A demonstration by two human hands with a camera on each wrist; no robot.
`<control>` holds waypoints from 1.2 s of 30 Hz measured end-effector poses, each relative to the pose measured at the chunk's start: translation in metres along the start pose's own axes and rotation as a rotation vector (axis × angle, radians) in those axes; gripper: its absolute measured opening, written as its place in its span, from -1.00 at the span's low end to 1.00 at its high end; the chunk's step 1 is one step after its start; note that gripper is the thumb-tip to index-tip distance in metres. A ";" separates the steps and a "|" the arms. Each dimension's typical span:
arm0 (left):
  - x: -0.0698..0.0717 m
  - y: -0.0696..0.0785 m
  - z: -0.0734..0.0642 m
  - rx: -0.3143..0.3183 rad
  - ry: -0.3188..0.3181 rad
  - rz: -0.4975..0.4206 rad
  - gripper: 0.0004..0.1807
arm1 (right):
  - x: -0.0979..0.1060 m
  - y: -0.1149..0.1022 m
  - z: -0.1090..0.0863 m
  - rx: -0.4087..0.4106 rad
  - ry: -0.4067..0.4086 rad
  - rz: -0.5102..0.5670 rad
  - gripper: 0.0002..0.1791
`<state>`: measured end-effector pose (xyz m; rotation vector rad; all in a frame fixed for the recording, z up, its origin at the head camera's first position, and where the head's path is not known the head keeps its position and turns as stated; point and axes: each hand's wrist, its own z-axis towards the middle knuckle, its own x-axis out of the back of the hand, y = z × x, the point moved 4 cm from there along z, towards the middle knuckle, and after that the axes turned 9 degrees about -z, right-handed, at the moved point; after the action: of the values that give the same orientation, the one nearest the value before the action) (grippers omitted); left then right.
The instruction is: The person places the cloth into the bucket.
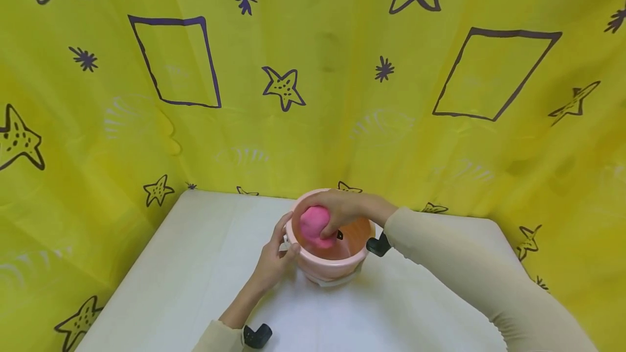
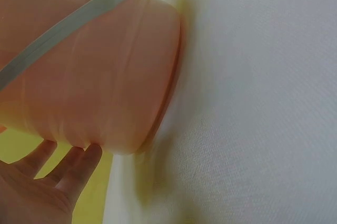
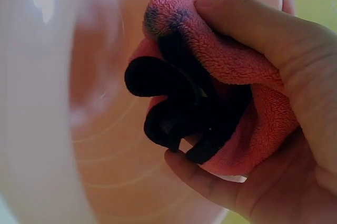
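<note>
Cloth (image 1: 313, 221), pink and bunched, sits inside the mouth of the bucket (image 1: 326, 268), in the right hand (image 1: 344, 208). That hand's thumb presses down on the fuzzy side while the fingers curl underneath, so the bundle is gripped between them. The left hand (image 1: 274, 262) holds the bucket's outer side near the rim, its fingertips spread against the wall. To work well, the left hand would do best to press firmly enough that the bucket stays put on the table (image 1: 195, 265), and the right to keep a compact wad, with loose folds tucked in. Whether the cloth touches the inner wall is hard to tell.

The cloth looks soft and looped, like terry, with dark flaps (image 3: 146, 79) curling out of its middle in smooth, rounded folds. The bucket is glossy, peach-pink plastic, round-mouthed, with a thick rolled rim and shallow ridges. Its pale handle (image 2: 63, 33) lies slanting across the outside as a flat curved strip.
</note>
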<state>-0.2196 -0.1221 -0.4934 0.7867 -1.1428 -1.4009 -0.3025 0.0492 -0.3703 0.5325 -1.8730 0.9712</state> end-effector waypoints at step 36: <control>-0.001 0.002 -0.002 0.011 0.020 0.030 -0.21 | 0.007 -0.005 -0.014 0.004 -0.055 0.051 -0.11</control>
<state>-0.2165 -0.1213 -0.4922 0.7871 -1.1437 -1.3603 -0.2951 0.0577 -0.3590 0.5202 -1.9425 1.0026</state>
